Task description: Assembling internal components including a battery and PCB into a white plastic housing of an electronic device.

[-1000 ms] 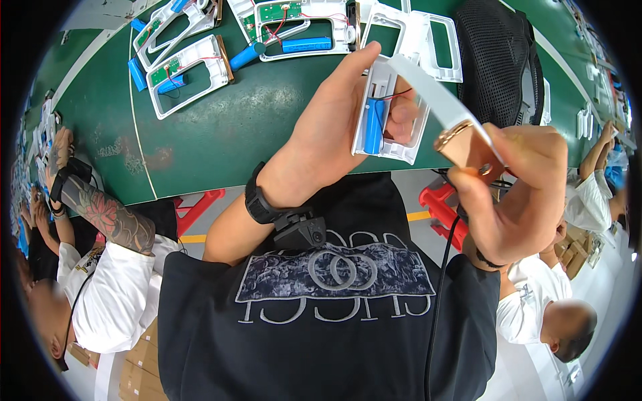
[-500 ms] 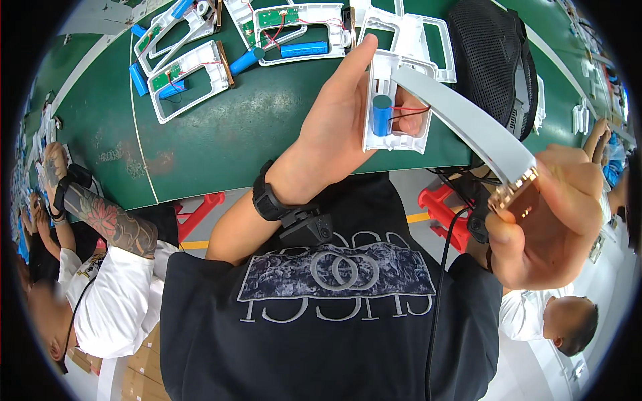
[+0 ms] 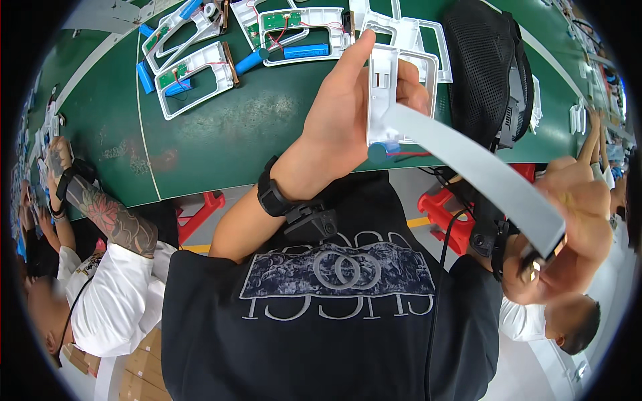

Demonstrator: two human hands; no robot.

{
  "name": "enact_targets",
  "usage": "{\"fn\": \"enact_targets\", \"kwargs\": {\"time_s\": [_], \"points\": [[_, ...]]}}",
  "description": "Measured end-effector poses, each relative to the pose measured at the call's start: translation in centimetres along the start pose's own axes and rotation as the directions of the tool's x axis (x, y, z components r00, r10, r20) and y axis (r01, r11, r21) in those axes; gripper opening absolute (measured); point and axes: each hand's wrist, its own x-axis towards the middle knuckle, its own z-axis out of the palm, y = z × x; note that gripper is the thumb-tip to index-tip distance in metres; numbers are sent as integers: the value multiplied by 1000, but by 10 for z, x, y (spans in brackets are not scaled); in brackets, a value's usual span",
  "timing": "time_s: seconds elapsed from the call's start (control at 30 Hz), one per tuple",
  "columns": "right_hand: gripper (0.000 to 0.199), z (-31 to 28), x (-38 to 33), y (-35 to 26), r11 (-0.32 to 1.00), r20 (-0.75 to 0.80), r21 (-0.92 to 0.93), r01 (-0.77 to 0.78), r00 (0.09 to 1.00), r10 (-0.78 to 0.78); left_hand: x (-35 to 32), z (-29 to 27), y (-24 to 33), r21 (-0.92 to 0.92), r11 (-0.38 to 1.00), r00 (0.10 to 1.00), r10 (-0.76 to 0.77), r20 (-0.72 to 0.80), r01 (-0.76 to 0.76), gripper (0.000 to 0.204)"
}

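My left hand (image 3: 331,127) is closed round a white plastic housing (image 3: 381,100) over the near table edge, its thumb along the left side and fingers behind the frame. A blue cylindrical battery (image 3: 380,153) hangs at the housing's lower end, with a red wire beside it. From the housing a curved pale grey strip (image 3: 481,164) runs down to the right. My right hand (image 3: 585,227) pinches its far end, where a shiny gold piece (image 3: 533,269) shows between the fingers. Whether the strip is fixed to the housing, I cannot tell.
Several white housings (image 3: 194,100) with green boards and blue batteries lie on the green table (image 3: 221,140). A black mesh bag (image 3: 478,73) sits at the right. Red stools (image 3: 445,214) stand below the edge. Other people work at both sides; one tattooed forearm (image 3: 110,220) rests at left.
The housing has tilted in my left hand, and the battery has shifted from inside its frame to below its lower end. My right hand has moved slightly down and right with the strip's end.
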Motion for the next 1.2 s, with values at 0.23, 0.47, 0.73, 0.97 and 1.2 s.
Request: {"fn": "enact_targets", "kwargs": {"time_s": [0.23, 0.47, 0.73, 0.97, 1.2], "points": [[40, 29, -6, 9, 992, -332, 15, -129, 935, 127, -2, 30, -1, -57, 998, 976, 16, -217, -29, 63], [42, 48, 3, 14, 970, -326, -142, -195, 935, 140, -7, 28, -2, 149, 988, 969, 85, -231, -52, 62], [46, 54, 10, 16, 974, -273, -174, -144, 957, 93, -5, -12, 1, 7, 1000, 999, -21, -48, 22, 57], [45, 51, 6, 15, 972, -275, -164, -167, 954, 117, 3, 35, -4, 125, 989, 919, -22, -394, 77, 58], [43, 57, 6, 21, 975, -257, -134, -180, 956, 141, 1, 24, -7, 149, 988, 927, 24, -375, 34, 57]]}}
